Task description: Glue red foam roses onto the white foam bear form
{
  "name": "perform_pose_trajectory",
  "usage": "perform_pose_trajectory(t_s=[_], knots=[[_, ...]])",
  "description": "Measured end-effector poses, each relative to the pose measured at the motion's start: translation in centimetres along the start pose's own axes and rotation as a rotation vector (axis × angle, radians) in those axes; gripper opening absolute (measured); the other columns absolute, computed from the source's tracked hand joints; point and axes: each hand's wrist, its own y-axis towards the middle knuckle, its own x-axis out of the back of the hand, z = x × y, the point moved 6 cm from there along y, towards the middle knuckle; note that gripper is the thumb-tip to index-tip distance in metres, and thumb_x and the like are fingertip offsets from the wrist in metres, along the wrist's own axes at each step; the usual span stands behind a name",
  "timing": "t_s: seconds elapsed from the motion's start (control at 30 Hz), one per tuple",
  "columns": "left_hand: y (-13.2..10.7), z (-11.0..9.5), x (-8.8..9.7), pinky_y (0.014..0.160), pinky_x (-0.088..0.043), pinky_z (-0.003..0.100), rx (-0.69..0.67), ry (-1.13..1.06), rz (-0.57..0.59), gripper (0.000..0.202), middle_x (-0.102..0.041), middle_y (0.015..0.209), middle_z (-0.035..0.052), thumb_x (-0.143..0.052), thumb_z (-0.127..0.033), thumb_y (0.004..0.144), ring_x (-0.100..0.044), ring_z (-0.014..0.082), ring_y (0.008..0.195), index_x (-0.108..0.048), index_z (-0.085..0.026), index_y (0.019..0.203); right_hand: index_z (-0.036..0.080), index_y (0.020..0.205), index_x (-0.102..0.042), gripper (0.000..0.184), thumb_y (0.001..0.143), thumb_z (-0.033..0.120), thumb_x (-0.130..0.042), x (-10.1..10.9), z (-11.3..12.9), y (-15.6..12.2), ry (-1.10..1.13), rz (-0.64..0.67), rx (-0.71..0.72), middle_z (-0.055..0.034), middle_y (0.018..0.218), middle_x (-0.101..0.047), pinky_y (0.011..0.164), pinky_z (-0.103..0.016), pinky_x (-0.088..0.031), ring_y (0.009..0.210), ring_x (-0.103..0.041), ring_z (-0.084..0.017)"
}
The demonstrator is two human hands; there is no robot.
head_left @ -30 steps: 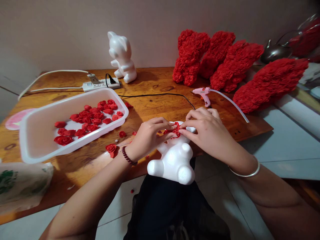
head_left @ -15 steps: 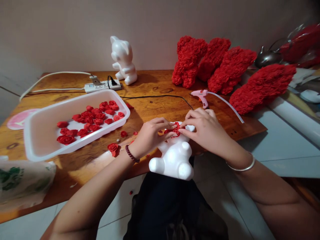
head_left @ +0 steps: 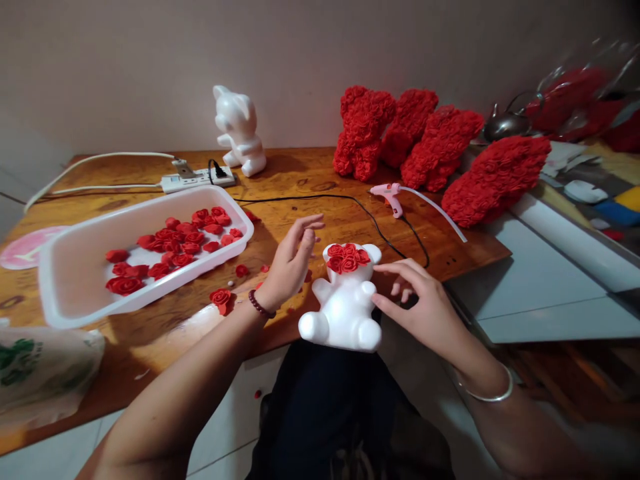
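By the brown wooden table (head_left: 297, 179), a white, foam-looking bear (head_left: 345, 317) seems mid rose-gluing, red ruffled roses (head_left: 349, 259) on its head, left hand (head_left: 287, 267) and right hand (head_left: 421, 295) loose, fingers apart, so next probably calls for sticking another.

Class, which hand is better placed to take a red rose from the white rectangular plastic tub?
Probably the left hand: it is open, seemingly holding nothing, and nearer the tub. The right hand is farther away, beyond the glossy white bear figure.
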Motion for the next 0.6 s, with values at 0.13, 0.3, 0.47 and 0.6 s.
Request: perform_pose_trajectory(t_s=[0.13,0.3,0.47,0.6], knots=[[0.1,1.6,-0.4,0.066,-0.054,0.022,0.11,-0.03,-0.028,0.051,-0.067,0.124,0.0144,-0.038,-0.059,0.104,-0.066,0.0161,0.098,-0.053,-0.02,0.133,0.023,0.114,-0.07,0.035,0.081,0.034,-0.077,-2.3,-0.6,-0.2,0.086,0.111,-0.057,-0.0033,0.098,-0.065,0.056,-0.025,-0.049,0.062,-0.056,-0.01],[-0.2,2.4,-1.4,0.072,-0.055,0.027,0.144,-0.029,0.024,0.06,-0.062,0.127,0.0163,-0.031,-0.066,0.102,-0.064,0.0188,0.105,-0.047,-0.019,0.135,0.02,0.11,-0.072,0.03,0.084,0.035,-0.075,-3.0,-0.6,0.3,0.124,0.095,-0.066,-0.003,0.089,-0.065,0.054,-0.025,-0.049,0.063,-0.058,-0.011],[0.3,3.7,0.1,0.089,-0.054,0.036,0.082,-0.038,-0.183,0.067,-0.059,0.133,0.0166,-0.032,-0.075,0.097,-0.063,0.0213,0.111,-0.048,-0.022,0.135,0.023,0.114,-0.069,0.028,0.09,0.037,-0.07,-1.3,-1.2,0.0,0.117,-0.12,-0.003,-0.0079,0.11,-0.069,0.069,-0.028,-0.061,0.086,-0.07,-0.018],[0.7,4.9,-0.3,0.096,-0.054,0.042,0.194,-0.193,-0.086,0.079,-0.055,0.144,0.0187,-0.03,-0.082,0.093,-0.064,0.0249,0.119,-0.043,-0.024,0.146,0.025,0.118,-0.067,0.029,0.091,0.035,-0.07,-1.0,-1.9,-0.3,0.085,-0.198,0.05,-0.0089,0.115,-0.071,0.088,-0.037,-0.063,0.101,-0.072,-0.023]])
